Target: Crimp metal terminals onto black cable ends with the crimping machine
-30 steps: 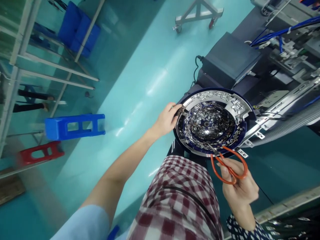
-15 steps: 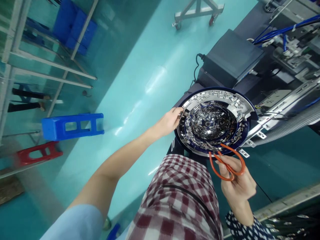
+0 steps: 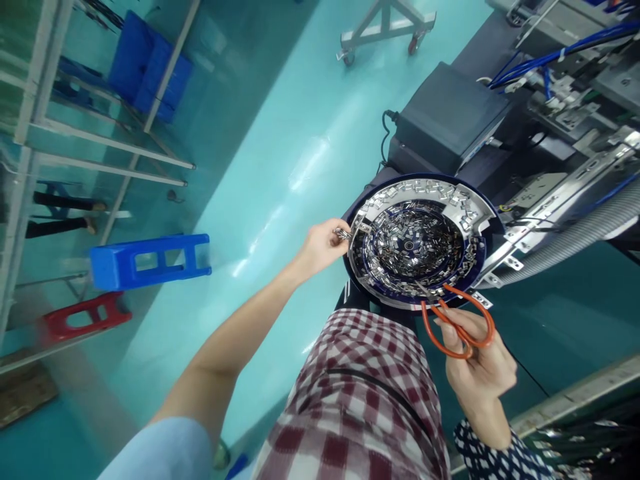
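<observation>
A round bowl feeder (image 3: 356,283) with a dark blue rim holds a heap of small shiny metal pieces (image 3: 400,247), and more lie along its pale inner ledge. My left hand (image 3: 323,247) is at the bowl's left rim, fingers closed on several small metal pieces (image 3: 342,233). Just inside the rim beside it is a flat metal strip (image 3: 363,227). At the near right edge, my right hand (image 3: 480,360) grips orange-handled scissors (image 3: 487,313). Their handles are spread, and the blades point into the bowl, hard to pick out among the pieces.
A grey machine box (image 3: 450,117) stands behind the bowl, with blue hoses (image 3: 590,50) and a ribbed grey hose (image 3: 580,240) to the right. On the floor at left are a blue stool (image 3: 115,267) and a red stool (image 3: 90,320). A person's legs (image 3: 65,213) show beyond a metal frame.
My left hand has drawn slightly left, back from the bowl's inside to its rim, and metal pieces now show in its fingers. My right hand with the scissors has hardly moved. The view has shifted a little.
</observation>
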`<state>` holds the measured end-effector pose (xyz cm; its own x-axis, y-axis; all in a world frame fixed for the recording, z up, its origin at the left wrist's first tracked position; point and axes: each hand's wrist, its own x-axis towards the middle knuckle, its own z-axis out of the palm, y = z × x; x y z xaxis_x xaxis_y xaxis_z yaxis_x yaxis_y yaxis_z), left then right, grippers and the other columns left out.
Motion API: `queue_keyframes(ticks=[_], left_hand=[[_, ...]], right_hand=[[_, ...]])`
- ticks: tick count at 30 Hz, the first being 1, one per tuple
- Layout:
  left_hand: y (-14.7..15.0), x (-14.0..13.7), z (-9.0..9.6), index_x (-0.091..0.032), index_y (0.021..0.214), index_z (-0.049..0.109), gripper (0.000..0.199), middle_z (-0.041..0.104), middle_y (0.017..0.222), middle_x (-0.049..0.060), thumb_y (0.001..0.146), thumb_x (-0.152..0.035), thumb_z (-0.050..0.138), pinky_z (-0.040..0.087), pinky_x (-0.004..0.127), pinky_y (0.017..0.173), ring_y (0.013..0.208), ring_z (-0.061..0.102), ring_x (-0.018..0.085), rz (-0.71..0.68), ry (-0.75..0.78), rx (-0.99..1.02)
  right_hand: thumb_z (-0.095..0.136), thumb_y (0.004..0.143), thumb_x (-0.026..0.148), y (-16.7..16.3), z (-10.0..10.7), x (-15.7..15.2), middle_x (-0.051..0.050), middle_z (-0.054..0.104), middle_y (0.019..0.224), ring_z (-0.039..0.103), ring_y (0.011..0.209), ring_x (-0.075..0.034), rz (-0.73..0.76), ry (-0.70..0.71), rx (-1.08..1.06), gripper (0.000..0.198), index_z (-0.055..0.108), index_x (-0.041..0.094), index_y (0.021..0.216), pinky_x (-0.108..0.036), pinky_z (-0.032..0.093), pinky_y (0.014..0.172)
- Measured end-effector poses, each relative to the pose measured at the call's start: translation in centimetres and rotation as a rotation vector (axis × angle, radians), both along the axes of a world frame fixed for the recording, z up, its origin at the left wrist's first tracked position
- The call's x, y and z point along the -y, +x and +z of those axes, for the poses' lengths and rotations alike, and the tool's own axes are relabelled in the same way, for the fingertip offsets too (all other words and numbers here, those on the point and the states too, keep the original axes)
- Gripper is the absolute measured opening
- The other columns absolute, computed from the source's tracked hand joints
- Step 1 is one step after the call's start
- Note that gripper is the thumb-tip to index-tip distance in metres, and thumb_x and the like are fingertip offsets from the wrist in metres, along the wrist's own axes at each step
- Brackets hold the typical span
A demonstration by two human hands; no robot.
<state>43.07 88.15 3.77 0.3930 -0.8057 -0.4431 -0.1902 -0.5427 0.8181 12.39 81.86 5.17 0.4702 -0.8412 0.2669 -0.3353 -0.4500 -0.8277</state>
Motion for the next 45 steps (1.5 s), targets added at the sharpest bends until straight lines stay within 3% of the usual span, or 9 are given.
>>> queue_keyframes(ticks=[4,14,23,36,45], left_hand=[[-0.5,0.8,0.7,-0.017,0.094,0.060,0.016,0.056,0.061,-0.003,0.078,-0.016,0.063,0.041,0.020,0.043,0.049,0.054,0.007,0.175,-0.009,-0.276],[-5.0,4.0,0.3,-0.018,0.090,0.061,0.009,0.055,0.059,-0.004,0.082,-0.014,0.062,0.038,0.022,0.045,0.047,0.047,0.005,0.090,-0.024,-0.464],[-6.7,5.8,-0.1,-0.016,0.092,0.061,0.010,0.058,0.059,-0.003,0.082,-0.016,0.063,0.038,0.021,0.045,0.048,0.052,0.007,0.065,0.015,-0.324],[-4.8,9.7,0.0,-0.018,0.087,0.058,0.010,0.052,0.057,-0.005,0.081,-0.010,0.061,0.038,0.022,0.047,0.048,0.049,0.007,0.043,-0.117,-0.185],[-8.1,16.5,0.2,-0.016,0.089,0.058,0.009,0.065,0.091,0.004,0.083,-0.009,0.057,0.040,0.024,0.053,0.054,0.048,0.007,-0.359,-0.180,0.142]], right_hand=[[0.072,0.080,0.010,-0.4,0.0,-0.1,-0.004,0.075,0.093,0.073,0.079,-0.021,-0.030,0.018,0.002,0.030,0.072,0.022,0.107,-0.034,0.061,0.068],[0.072,0.081,0.010,-2.0,0.5,-0.5,-0.005,0.075,0.093,0.072,0.079,-0.020,-0.080,0.012,-0.001,0.028,0.072,0.022,0.107,-0.033,0.060,0.066],[0.071,0.083,0.014,-2.9,0.8,-0.7,-0.004,0.074,0.093,0.074,0.076,-0.020,-0.096,0.024,0.001,0.025,0.071,0.023,0.106,-0.032,0.062,0.063],[0.070,0.083,0.010,-4.3,0.5,-0.8,-0.006,0.073,0.097,0.071,0.083,-0.020,-0.124,0.003,0.005,0.032,0.070,0.023,0.112,-0.033,0.061,0.069],[0.069,0.082,0.005,-5.2,0.7,-0.7,-0.007,0.071,0.101,0.069,0.087,-0.020,-0.120,0.046,0.023,0.037,0.069,0.021,0.116,-0.033,0.060,0.073]])
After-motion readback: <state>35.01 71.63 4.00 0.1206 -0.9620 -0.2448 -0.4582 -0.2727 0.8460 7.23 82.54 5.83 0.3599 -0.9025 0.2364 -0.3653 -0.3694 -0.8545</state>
